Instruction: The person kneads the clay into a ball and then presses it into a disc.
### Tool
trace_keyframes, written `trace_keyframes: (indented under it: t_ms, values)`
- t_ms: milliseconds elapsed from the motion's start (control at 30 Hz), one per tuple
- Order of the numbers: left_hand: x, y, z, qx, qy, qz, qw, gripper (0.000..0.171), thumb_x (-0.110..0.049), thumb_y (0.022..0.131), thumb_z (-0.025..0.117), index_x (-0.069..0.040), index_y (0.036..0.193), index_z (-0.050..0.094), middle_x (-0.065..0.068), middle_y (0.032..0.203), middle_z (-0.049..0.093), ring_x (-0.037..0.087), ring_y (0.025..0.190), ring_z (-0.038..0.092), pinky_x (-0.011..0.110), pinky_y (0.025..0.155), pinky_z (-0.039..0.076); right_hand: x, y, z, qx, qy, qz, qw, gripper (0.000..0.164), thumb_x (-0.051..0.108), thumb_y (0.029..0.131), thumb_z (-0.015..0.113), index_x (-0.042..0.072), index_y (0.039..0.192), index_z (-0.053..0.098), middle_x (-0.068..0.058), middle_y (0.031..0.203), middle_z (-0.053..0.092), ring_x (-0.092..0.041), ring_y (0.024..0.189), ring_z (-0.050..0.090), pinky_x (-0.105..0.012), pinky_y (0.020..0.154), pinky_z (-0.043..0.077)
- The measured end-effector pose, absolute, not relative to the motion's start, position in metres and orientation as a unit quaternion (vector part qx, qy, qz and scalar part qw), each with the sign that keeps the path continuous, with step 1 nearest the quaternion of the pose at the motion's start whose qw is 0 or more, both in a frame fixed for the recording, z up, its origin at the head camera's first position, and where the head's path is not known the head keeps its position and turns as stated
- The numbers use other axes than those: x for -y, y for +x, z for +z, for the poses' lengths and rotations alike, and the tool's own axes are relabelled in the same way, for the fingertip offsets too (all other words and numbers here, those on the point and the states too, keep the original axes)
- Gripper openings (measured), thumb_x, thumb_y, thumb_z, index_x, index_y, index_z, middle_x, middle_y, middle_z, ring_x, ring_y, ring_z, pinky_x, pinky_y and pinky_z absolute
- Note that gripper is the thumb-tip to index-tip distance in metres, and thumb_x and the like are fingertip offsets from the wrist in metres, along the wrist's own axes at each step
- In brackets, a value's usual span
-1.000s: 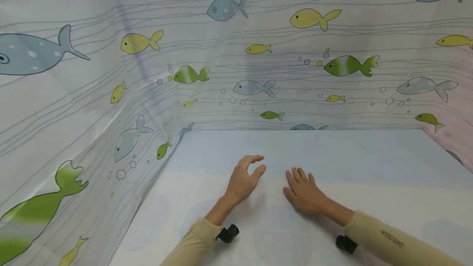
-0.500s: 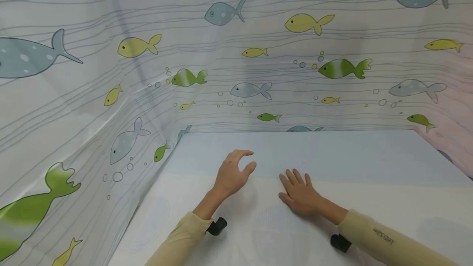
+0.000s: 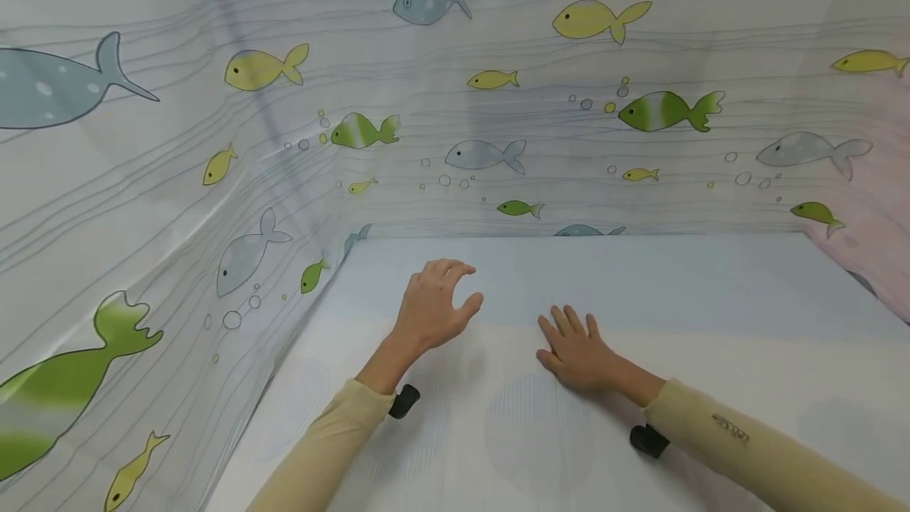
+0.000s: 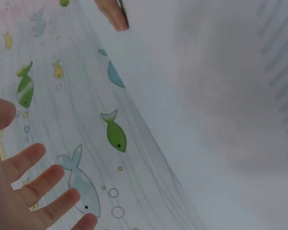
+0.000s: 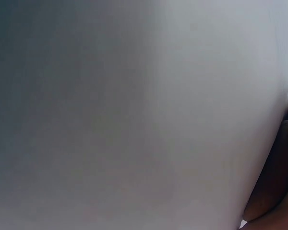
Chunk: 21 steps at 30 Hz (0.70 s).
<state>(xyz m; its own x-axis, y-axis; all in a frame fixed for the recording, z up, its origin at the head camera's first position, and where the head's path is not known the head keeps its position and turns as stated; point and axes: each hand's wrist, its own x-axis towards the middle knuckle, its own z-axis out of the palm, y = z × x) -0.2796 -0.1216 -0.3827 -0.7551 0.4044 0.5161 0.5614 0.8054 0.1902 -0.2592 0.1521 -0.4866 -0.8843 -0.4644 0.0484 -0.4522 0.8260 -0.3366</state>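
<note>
My left hand (image 3: pixel 430 306) hovers over the left part of the table (image 3: pixel 682 283), its fingers loosely bent and the thumb apart, with nothing in the grasp. In the left wrist view the left hand (image 4: pixel 29 191) shows its fingers spread above the table's edge. My right hand (image 3: pixel 579 354) rests palm down on the white tabletop, fingers spread. The right wrist view holds mostly blurred pale tabletop (image 5: pixel 134 120), with part of the right hand (image 5: pixel 273 187) at the lower right edge.
A curtain (image 3: pixel 426 85) printed with fish hangs behind the table and along its left side. Pinkish cloth (image 3: pixel 874 235) hangs at the right. Small black wrist cameras sit under the left cuff (image 3: pixel 405 401) and the right cuff (image 3: pixel 648 441).
My left hand has moved left and away from the right hand, its back turning more upward. The right hand stays flat on the table. The head view shifts slightly.
</note>
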Motion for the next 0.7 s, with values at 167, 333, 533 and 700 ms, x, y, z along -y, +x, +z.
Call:
trace_keyframes:
  t_ms: [167,333,533,700]
  values:
    - [0.124,-0.286,-0.375,0.936,-0.252,-0.107,0.223,0.052,-0.048,0.095,0.052,-0.016,0.135,0.059,0.010,0.141,0.054,0.031,0.136,0.042,0.055,0.101,0.042,-0.159,-0.264,-0.487,-0.961,-0.230,-0.152,0.026,0.069,0.044,0.105,0.037,-0.001,0.155,0.025,-0.029,0.160,0.014,-0.049,0.148,0.007,-0.071,0.112,0.001]
    - [0.130,-0.293,-0.366,0.952,-0.226,-0.071,0.192,0.064,-0.055,0.096,0.046,-0.019,0.149,0.044,0.011,0.155,0.039,0.033,0.147,0.026,0.060,0.111,0.030,-0.161,-0.265,-0.483,-0.959,-0.228,-0.163,0.035,0.070,0.048,0.104,0.036,0.002,0.156,0.024,-0.029,0.160,0.013,-0.049,0.148,0.005,-0.074,0.109,-0.001]
    - [0.135,-0.297,-0.358,0.959,-0.215,-0.075,0.167,0.068,-0.057,0.096,0.045,-0.020,0.153,0.037,0.011,0.159,0.032,0.033,0.149,0.019,0.062,0.114,0.023,-0.159,-0.264,-0.470,-0.957,-0.207,-0.194,0.064,0.074,0.048,0.104,0.037,0.002,0.158,0.015,-0.023,0.163,0.008,-0.045,0.150,0.000,-0.074,0.109,-0.006]
    - [0.134,-0.297,-0.357,0.958,-0.219,-0.077,0.169,0.069,-0.057,0.096,0.044,-0.019,0.153,0.038,0.011,0.159,0.032,0.035,0.149,0.020,0.062,0.113,0.024,-0.162,-0.273,-0.477,-0.939,-0.193,-0.276,0.073,0.075,0.047,0.105,0.035,0.000,0.158,0.009,-0.025,0.163,0.006,-0.045,0.149,-0.004,-0.072,0.109,-0.010]
